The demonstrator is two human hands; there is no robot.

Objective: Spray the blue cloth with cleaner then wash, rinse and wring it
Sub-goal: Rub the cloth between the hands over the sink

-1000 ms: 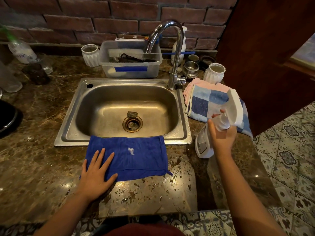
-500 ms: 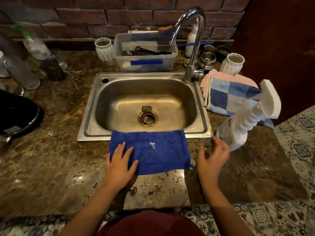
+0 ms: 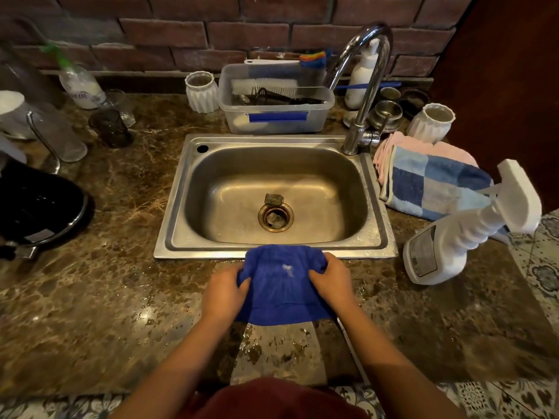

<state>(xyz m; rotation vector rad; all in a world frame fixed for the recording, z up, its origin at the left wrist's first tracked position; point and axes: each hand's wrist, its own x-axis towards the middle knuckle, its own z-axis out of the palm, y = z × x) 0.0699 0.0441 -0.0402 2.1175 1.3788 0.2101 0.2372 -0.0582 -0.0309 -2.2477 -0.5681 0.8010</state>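
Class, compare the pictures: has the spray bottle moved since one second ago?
Yes. It has gone from the right hand down onto the counter, and now stands right of the sink: spray bottle.

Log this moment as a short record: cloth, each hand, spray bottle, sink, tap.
cloth: blue cloth, bunched on the counter at the sink's front edge, small white spot on top
left hand: grips the cloth's left side
right hand: grips the cloth's right side
spray bottle: white, on the counter right of the sink
sink: no standing water
tap: no water running
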